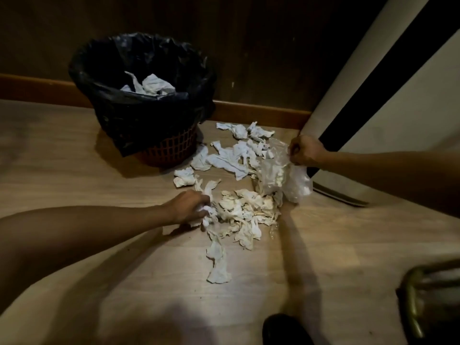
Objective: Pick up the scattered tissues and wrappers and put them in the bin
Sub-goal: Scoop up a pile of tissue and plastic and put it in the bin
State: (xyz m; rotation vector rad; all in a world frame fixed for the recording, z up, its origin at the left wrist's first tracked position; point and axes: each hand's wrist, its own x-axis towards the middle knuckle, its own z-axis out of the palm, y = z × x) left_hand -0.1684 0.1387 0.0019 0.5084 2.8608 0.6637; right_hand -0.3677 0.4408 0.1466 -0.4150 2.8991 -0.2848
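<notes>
Crumpled white tissues [239, 210] lie scattered over the wooden floor in the middle of the head view. My left hand [189, 207] is closed on a wad of tissue [207, 211] at the left edge of the pile. My right hand [305, 150] pinches a clear plastic wrapper [286, 178], which hangs crumpled just off the floor at the pile's right side. A red basket bin [171, 150] lined with a black bag [99, 70] stands at the back left, with some tissues [151, 85] inside.
A dark wooden wall and skirting board [261, 112] run behind the bin. A pale panel with a black stripe [373, 95] leans at the right. A metal chair leg [413, 307] and a dark shoe [283, 329] sit near the bottom right.
</notes>
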